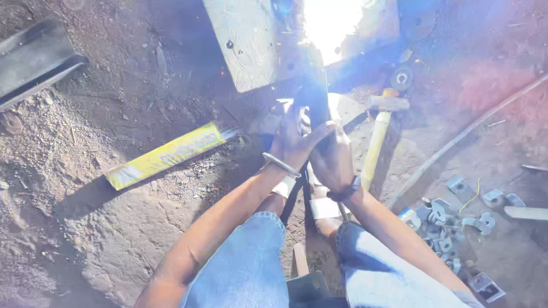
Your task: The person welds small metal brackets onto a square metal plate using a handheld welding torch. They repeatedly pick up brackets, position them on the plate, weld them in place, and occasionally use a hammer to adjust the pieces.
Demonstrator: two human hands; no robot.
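Both my hands are closed around a dark welding electrode holder [315, 97] that points up toward a blinding white arc [331, 20] on a flat metal plate [245, 43]. My left hand [294, 140], with a metal bangle on its wrist, grips the holder from the left. My right hand [333, 159], with a dark wristband, wraps it from below and the right. A few sparks fly near the plate. The tip of the holder is lost in the glare.
A yellow box of welding rods [165, 155] lies on the dirt at left. A wooden-handled hammer [379, 128] lies right of my hands. Several small metal brackets [448, 219] are heaped at lower right. A thin rod [462, 137] runs diagonally. A dark bar [31, 60] sits top left.
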